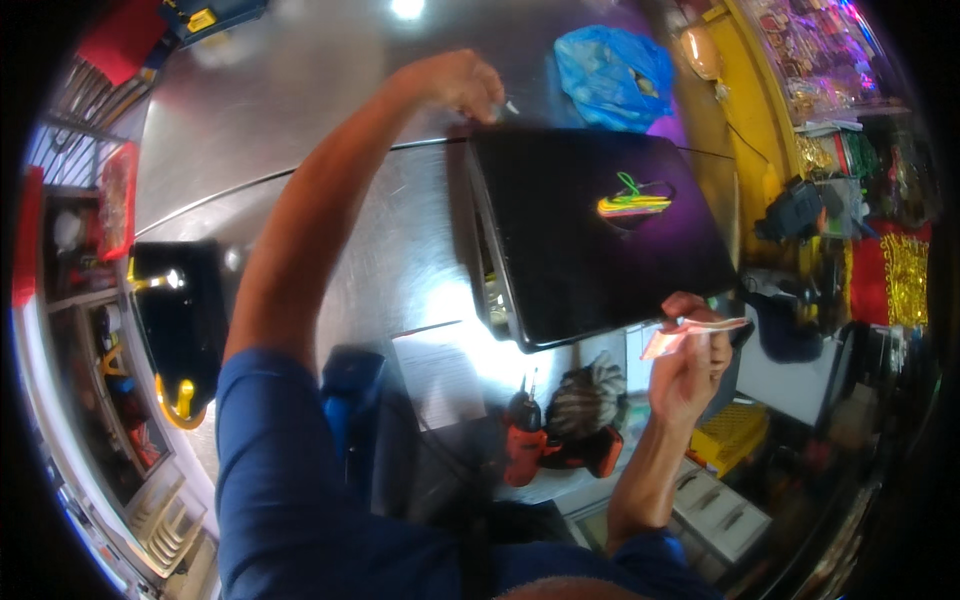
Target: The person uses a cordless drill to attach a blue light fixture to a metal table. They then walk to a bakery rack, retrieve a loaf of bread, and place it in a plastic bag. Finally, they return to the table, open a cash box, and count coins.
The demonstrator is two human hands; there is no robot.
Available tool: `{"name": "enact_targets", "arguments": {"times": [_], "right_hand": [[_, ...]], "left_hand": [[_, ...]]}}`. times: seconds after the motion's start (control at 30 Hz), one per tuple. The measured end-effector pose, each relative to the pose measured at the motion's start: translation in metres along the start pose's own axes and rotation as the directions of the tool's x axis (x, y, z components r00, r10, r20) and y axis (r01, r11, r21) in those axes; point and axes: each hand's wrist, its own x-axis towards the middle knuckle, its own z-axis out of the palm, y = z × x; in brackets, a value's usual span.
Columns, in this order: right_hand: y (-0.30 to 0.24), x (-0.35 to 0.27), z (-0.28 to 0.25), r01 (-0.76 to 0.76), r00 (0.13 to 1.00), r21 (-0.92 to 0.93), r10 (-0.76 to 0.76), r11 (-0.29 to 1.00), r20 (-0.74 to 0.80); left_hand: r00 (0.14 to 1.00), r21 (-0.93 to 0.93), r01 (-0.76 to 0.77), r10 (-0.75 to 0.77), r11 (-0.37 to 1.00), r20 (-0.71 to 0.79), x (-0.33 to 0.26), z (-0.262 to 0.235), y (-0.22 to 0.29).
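Note:
A large black flat-topped case (590,270) stands on the metal counter (380,215), with a narrow gap along its left side. On its top lies a small bundle of yellow and pink strips (634,206) with a green loop. My left hand (462,85) is beyond the case's far left corner, its fingers curled and blurred. A small white piece (512,107) shows at its fingertips; its kind is not clear. By the near right corner of the case, my right hand (690,365) is closed on a folded banknote (690,336), pinkish-orange and white.
A blue plastic bag (612,78) sits beyond the case. Nearer me are a red cordless drill (525,440), a striped grey bundle (588,397) and a sheet of paper (440,375). Shelves (85,300) line the left; hanging goods (830,60) crowd the right.

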Motion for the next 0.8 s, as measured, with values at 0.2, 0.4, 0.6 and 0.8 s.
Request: {"name": "enact_targets", "arguments": {"times": [0.2, 0.4, 0.6, 0.8], "right_hand": [[-0.011, 0.015, 0.01, 0.055, 0.998, 0.008, -0.055, 0.998, 0.037], [-0.036, 0.051, 0.019, 0.125, 0.985, 0.123, -0.138, 0.985, 0.105], [-0.056, 0.113, 0.042, 0.17, 0.962, 0.233, -0.212, 0.958, 0.171], [-0.07, 0.159, 0.096, 0.14, 0.985, -0.056, -0.133, 0.989, 0.109]], "left_hand": [[0.997, 0.216, -0.011, 0.027, 0.976, -0.07, -0.005, 0.021, 0.022], [0.988, 0.363, -0.056, 0.103, 0.93, -0.111, 0.01, 0.025, -0.003], [0.984, 0.396, -0.165, 0.176, 0.903, 0.008, 0.021, 0.013, -0.013], [0.996, -0.256, -0.045, 0.023, 0.966, -0.088, 0.017, 0.022, -0.067]]}}
